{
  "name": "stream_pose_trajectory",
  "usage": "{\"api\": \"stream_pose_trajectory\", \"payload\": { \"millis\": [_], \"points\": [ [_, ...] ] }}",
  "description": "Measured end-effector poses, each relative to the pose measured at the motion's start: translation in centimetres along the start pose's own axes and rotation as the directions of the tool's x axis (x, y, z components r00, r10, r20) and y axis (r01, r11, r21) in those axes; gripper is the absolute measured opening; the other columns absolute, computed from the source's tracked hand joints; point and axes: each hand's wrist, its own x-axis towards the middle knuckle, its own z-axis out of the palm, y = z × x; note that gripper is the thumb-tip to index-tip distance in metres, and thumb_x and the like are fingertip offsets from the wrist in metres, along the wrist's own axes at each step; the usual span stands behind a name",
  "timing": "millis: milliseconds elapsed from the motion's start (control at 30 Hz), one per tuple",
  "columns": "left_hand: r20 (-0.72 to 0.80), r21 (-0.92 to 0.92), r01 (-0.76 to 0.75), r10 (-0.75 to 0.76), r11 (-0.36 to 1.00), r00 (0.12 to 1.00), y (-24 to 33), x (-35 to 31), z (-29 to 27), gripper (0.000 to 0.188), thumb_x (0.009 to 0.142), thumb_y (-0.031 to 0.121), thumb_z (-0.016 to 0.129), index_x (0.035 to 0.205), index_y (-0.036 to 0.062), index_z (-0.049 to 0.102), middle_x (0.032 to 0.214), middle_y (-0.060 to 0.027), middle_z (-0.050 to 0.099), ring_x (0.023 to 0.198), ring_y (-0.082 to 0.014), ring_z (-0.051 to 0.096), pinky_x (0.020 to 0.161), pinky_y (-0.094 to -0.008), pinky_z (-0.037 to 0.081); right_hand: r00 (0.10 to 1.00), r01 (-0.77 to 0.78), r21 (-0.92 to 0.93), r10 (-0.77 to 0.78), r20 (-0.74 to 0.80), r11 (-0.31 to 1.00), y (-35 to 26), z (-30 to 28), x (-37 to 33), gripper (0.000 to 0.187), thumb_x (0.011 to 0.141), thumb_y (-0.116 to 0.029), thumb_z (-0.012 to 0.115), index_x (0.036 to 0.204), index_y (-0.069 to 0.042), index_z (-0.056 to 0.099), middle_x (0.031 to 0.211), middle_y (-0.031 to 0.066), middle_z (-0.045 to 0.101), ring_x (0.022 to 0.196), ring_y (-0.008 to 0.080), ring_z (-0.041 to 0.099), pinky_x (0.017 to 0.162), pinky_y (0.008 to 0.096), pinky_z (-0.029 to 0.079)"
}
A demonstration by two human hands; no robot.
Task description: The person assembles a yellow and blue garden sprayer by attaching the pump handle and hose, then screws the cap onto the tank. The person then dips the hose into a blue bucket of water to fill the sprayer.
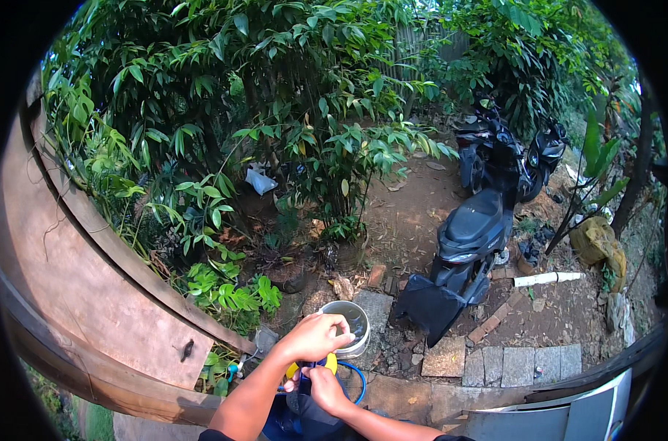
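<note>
A dark blue item point(318, 362), mostly hidden, shows between the hands point(315, 339).

**Soft Cloth, Smooth Plastic, Rough Stone**

Your dark cloth point(323, 413) looks matt, and the yellow piece point(332, 364) beside it has the smooth look of plastic. You have a pale bucket point(358, 348) that also looks like smooth plastic, while the blue ring point(364, 382) shows a slight shine. Ahead of you, the motorbike seat point(472, 217) is matt black, in contrast with the glossier tail panel point(462, 250). Your stone slabs point(444, 361) are rough and grainy, the bricks point(493, 320) coarse and unglazed. The white length point(547, 278) appears smooth; the yellowish sack point(597, 241) looks crumpled.
</note>
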Motion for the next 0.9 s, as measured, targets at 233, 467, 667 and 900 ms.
{"api": "stream_pose_trajectory", "payload": {
  "millis": [233,467,667,900],
  "points": [
    [-0.005,-0.119,0.074,-0.075,0.99,0.997,0.4,1.2,0.6,0.029,0.096,0.034,0.073,0.1,0.0053,0.07,0.069,-0.0058,0.067,0.069,-0.0139,0.072,0.063,-0.0334,0.052,0.96,0.058,-0.344,-0.146,-0.237,0.937,-0.1,0.7,-0.3,0.042,0.108,-0.021,0.04,0.093,0.008,0.066,0.086,0.0172,0.075,0.082,0.0253,0.073,0.084,0.0365,0.055],
    [0.056,-0.269,0.157,-0.148,0.95,0.987,-1.3,2.1,-0.5,0.034,0.097,0.033,0.074,0.106,0.0009,0.067,0.082,-0.0087,0.071,0.072,-0.0156,0.073,0.067,-0.0341,0.054,0.938,0.133,-0.488,-0.268,-0.218,0.863,-1.4,1.4,0.7,0.043,0.108,-0.02,0.039,0.085,0.005,0.066,0.077,0.0164,0.073,0.072,0.0287,0.068,0.077,0.0399,0.053],
    [-0.032,-0.395,0.105,-0.128,0.912,0.991,-3.3,2.3,-0.9,0.03,0.095,0.03,0.074,0.105,0.0021,0.069,0.084,-0.0132,0.075,0.069,-0.0159,0.073,0.067,-0.0344,0.054,0.957,0.139,-0.422,-0.231,-0.174,0.896,-1.3,1.6,2.3,0.043,0.109,-0.021,0.04,0.084,0.005,0.064,0.071,0.0133,0.072,0.065,0.0256,0.069,0.069,0.0384,0.055],
    [-0.014,-0.424,0.103,-0.121,0.9,0.993,-5.0,2.2,-1.9,0.031,0.098,0.032,0.073,0.107,0.0024,0.067,0.091,-0.0095,0.073,0.069,-0.0146,0.071,0.068,-0.0332,0.053,0.939,0.168,-0.526,-0.297,-0.172,0.834,-0.7,2.5,3.1,0.044,0.11,-0.025,0.042,0.085,0.003,0.065,0.069,0.0129,0.07,0.065,0.0247,0.07,0.067,0.0382,0.055]
  ]
}}
